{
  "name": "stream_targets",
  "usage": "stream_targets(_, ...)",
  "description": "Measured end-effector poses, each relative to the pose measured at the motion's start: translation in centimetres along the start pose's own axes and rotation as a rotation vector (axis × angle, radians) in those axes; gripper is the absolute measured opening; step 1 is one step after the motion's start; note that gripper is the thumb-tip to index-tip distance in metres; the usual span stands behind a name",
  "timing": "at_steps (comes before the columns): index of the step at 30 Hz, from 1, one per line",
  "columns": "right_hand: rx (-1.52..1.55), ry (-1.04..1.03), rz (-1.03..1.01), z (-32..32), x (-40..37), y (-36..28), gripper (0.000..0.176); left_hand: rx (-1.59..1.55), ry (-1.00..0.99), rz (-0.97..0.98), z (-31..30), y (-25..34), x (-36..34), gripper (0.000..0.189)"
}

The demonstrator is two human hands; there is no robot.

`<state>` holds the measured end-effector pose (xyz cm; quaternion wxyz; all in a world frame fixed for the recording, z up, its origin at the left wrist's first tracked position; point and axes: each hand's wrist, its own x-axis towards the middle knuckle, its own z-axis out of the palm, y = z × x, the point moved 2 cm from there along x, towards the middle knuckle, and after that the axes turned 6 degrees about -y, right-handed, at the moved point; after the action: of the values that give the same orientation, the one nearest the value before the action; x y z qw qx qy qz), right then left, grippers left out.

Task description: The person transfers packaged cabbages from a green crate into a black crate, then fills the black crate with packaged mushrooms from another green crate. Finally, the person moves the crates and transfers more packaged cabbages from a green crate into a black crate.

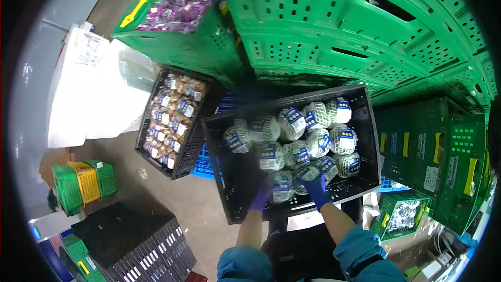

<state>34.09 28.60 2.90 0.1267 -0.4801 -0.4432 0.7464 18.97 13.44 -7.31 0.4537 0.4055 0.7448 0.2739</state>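
Note:
A black crate [297, 102] in front of me holds several round white net bags [292, 124] with blue labels, packed toward its right side. My right hand [316, 190], in a purple glove, grips a net bag [307, 173] near the crate's front edge, with its fingers bent over the bag. My left hand [262, 196], also gloved in purple, is smeared by motion at the front wall. It is right beside the nearest net bag [282, 187], and its fingers do not show clearly. The crate's left part shows bare dark floor.
A second black crate [204, 130] of brown labelled packs stands left on blue pallets [204, 164]. Behind it, a green crate [172, 47] holds purple packs. Green crates [334, 21] are stacked behind and to the right. Folded black crates [151, 250] lie lower left.

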Motion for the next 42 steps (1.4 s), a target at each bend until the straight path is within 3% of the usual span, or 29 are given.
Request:
stream_targets(2, 0.48, -0.029, 0.024, 0.4, 0.5, 1.6, 0.082, -0.367, -0.065, -0.123, 0.5, -1.2, 0.3, 0.069)
stream_targets(3, 0.091, 0.006, 0.089, 0.2, 0.4, 2.3, 0.088, -0.548, -0.094, -0.192, 0.7, -1.5, 0.1, 0.065)
stream_targets(5, -0.748, 0.085, 0.232, -0.1, 0.2, 1.9, 0.099, -0.228, -0.199, -0.135, -0.5, 0.0, 1.0, 0.068)
stream_targets(6, -1.194, 0.139, 0.331, -0.1, 0.1, 0.6, 0.102, -0.311, -0.174, -0.255, -1.5, 1.8, 0.4, 0.07)
stream_targets(8, -1.261, -0.098, 0.322, -0.6, -0.3, -2.1, 0.108, -0.458, -0.151, -0.337, -1.9, 2.5, 0.4, 0.065)
stream_targets(10, -1.189, -0.028, 0.174, -1.7, -0.5, 0.1, 0.102, -0.597, -0.112, -0.431, -2.2, 3.4, -0.1, 0.061)
stream_targets(11, -1.128, -0.077, 0.148, -2.1, -1.9, -2.3, 0.101, -0.435, -0.226, -0.49, -2.8, 4.5, 0.0, 0.057)
stream_targets(12, -1.064, -0.127, 0.126, -2.6, -3.3, -5.2, 0.1, -0.373, -0.098, -0.222, 0.9, -4.1, 1.7, 0.055)
stream_targets(14, -0.886, -0.113, -0.042, -4.1, -5.4, -7.2, 0.096, -0.107, -0.19, -0.114, -0.6, -0.9, 2.1, 0.05)
stream_targets(15, -0.874, -0.178, -0.142, -4.9, -8.2, -11.8, 0.081, 0.031, -0.212, -0.042, -0.8, 0.0, 2.2, 0.048)
stream_targets(17, -0.336, -0.414, -0.529, -8.8, -14.5, -19.6, 0.061, 0.279, -0.218, 0.138, -1.3, 2.0, 2.2, 0.044)
stream_targets(18, -0.386, -0.428, -0.257, -10.9, -19.8, -28.2, 0.06, 0.409, -0.243, 0.352, -2.2, 1.9, 3.0, 0.042)
stream_targets(19, -0.353, -0.383, -0.402, -14.3, -24.3, -33.3, 0.06, 0.345, -0.136, 0.267, -1.3, 6.2, 2.9, 0.041)
stream_targets(20, -0.439, -0.298, -0.701, -18.5, -27.5, -36.0, 0.059, 0.268, -0.025, 0.186, -1.0, 13.2, 2.5, 0.041)
stream_targets(21, -0.475, -0.172, -0.725, -22.9, -31.4, -40.3, 0.052, 0.182, 0.087, 0.115, -1.3, 24.4, 1.7, 0.04)
stream_targets(23, -0.731, 0.37, -0.653, -32.1, -37.2, -45.5, 0.05, -0.572, -0.098, 0.274, 1.6, 32.6, 4.3, 0.035)
stream_targets(24, -0.996, 0.591, -0.68, -38.2, -38.1, -45.5, 0.058, -0.431, -0.146, 0.37, 2.3, 42.2, 3.6, 0.034)
stream_targets(25, -0.611, 0.619, -0.454, -43.7, -38.4, -46.2, 0.068, -0.272, -0.19, 0.537, 2.8, 52.1, 2.8, 0.033)
stream_targets(27, -1.014, 0.808, -0.283, -57.7, -38.0, -44.1, 0.096, -0.17, -0.289, 0.841, 5.1, 67.4, 1.8, 0.032)
stream_targets(28, -0.998, 0.8, -0.282, -62.5, -37.7, -41.9, 0.096, -0.187, -0.327, 0.942, 6.8, 72.5, 2.0, 0.033)
stream_targets(30, -1.431, 0.844, 0.141, -70.0, -36.7, -39.2, 0.121, -0.223, -0.462, 1.058, 11.3, 82.6, 2.5, 0.036)
stream_targets(31, -1.361, 0.73, 0.365, -71.4, -36.2, -38.9, 0.133, -0.246, -0.557, 1.07, 13.9, 86.8, 2.7, 0.036)
stream_targets(33, -1.294, 0.574, 0.409, -73.8, -34.4, -36.6, 0.129, -0.362, -0.698, 0.975, 21.3, 91.7, 4.0, 0.048)
stream_targets(34, -1.334, 0.503, 0.37, -75.3, -33.0, -34.5, 0.129, -0.358, -0.776, 0.773, 24.8, 93.3, 4.6, 0.057)
stream_targets(36, -1.144, 0.509, 0.373, -76.0, -33.1, -36.2, 0.1, -0.344, -0.86, 0.56, 30.3, 94.1, 5.4, 0.066)
stream_targets(37, -1.055, 0.48, 0.407, -77.2, -32.9, -36.0, 0.087, -0.302, -0.936, 0.353, 33.1, 93.5, 6.3, 0.075)
stream_targets(38, -1.049, 0.486, 0.409, -78.4, -32.6, -35.3, 0.087, -0.258, -1.005, 0.15, 35.4, 92.9, 7.6, 0.085)
stream_targets(40, -0.553, 0.717, 0.317, -81.2, -32.6, -33.9, 0.07, -0.244, -0.937, 0.104, 38.4, 90.3, 10.4, 0.091)
stream_targets(42, -0.614, 0.609, 0.321, -80.7, -33.5, -35.7, 0.058, -0.2, -0.837, -0.02, 40.8, 88.3, 13.0, 0.1)
